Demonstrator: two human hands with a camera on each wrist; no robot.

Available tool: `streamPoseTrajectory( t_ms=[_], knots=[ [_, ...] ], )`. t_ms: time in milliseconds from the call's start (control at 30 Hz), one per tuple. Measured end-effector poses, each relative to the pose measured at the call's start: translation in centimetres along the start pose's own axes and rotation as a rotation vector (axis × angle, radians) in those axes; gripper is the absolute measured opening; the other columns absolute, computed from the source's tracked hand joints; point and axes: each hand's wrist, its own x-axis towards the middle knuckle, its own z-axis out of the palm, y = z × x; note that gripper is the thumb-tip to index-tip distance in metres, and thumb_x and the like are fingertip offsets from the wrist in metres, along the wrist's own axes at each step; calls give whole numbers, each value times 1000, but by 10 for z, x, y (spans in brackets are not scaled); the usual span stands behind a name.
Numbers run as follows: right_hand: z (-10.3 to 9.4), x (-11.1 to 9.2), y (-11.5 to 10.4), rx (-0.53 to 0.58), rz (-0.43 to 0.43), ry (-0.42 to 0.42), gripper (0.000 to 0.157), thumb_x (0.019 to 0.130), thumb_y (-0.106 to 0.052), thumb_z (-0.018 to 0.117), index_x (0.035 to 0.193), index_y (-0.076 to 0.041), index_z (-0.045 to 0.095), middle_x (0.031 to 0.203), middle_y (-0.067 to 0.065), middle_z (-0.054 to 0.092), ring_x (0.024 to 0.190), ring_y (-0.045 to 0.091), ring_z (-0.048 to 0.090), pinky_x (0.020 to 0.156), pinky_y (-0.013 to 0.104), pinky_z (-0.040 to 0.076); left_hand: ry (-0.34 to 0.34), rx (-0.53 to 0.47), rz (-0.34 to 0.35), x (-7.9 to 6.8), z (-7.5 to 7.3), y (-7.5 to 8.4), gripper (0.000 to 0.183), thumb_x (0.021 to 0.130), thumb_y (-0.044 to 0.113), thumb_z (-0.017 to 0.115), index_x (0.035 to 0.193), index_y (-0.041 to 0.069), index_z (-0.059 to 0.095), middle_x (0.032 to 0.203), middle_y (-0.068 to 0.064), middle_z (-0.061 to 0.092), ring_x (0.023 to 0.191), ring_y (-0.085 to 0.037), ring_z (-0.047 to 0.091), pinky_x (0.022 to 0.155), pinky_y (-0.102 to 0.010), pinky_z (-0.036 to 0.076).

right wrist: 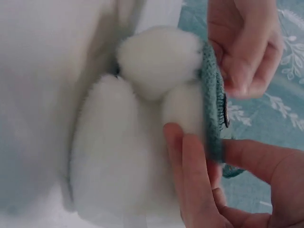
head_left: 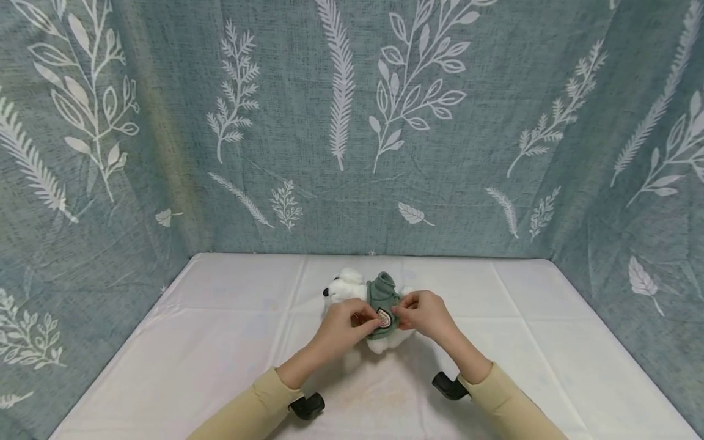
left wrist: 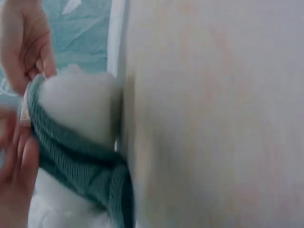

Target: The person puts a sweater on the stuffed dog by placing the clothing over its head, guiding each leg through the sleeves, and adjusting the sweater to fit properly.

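Observation:
A white plush animal (head_left: 348, 287) with a black nose lies on the table, its head towards the left. Over its body is a small green knitted sweater (head_left: 381, 293), which has a light, dark-edged patch (head_left: 384, 318). My left hand (head_left: 342, 324) pinches the sweater close to the patch, thumb and fingertips together. From the other side, my right hand (head_left: 429, 313) grips the sweater's edge. The right wrist view shows the thumb outside the knit (right wrist: 213, 104) and fingers (right wrist: 194, 175) against the white fur. White stuffed limbs (right wrist: 159, 61) stick out beyond the hem there.
A white cloth (head_left: 220, 318) covers the table. Blue-green curtains (head_left: 308, 122) with white leaf prints hang behind and along both sides. Black wrist mounts (head_left: 308, 406) show under the beige sleeves (head_left: 253, 403).

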Motion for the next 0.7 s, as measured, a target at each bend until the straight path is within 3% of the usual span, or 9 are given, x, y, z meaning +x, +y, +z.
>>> streamPoseTrajectory(
  t_ms=[100, 167, 233, 433, 700],
  knots=[
    [0, 1, 2, -17, -11, -2, 12, 84, -15, 68, 74, -7, 68, 68, 2, 68, 66, 19, 70, 67, 33, 56, 145, -30, -106, 5, -1, -3, 7, 86, 18, 70, 88, 12, 66, 79, 1, 64, 70, -7, 57, 62, -21, 49],
    [-1, 1, 4, -41, -34, -5, 12, 83, -14, 68, 72, -9, 68, 66, 1, 67, 66, 20, 70, 65, 32, 55, 182, -43, -158, 7, -2, -4, 9, 86, 18, 70, 89, 12, 65, 81, -1, 62, 71, -9, 57, 62, -21, 49],
    [-2, 0, 6, -73, -64, -10, 13, 82, -14, 68, 70, -10, 68, 64, 0, 67, 65, 18, 68, 62, 31, 53, 162, -36, -185, 9, -3, -3, 10, 86, 19, 71, 89, 11, 66, 83, -2, 61, 72, -11, 57, 63, -22, 49],
    [-2, -2, 10, -226, -191, -16, 17, 77, -9, 69, 61, -13, 63, 56, -4, 59, 50, 11, 49, 50, 25, 41, 55, 39, -177, 11, -7, -5, 8, 86, 17, 70, 82, 11, 67, 80, 0, 58, 69, -10, 53, 61, -23, 46],
    [8, -8, 5, -427, -255, 42, 24, 72, -8, 73, 55, -14, 58, 51, -8, 53, 46, 7, 44, 46, 21, 37, -37, 220, -52, 11, -14, -14, 19, 79, 6, 74, 67, 10, 61, 71, 3, 50, 60, -5, 47, 55, -20, 42]
  ],
)
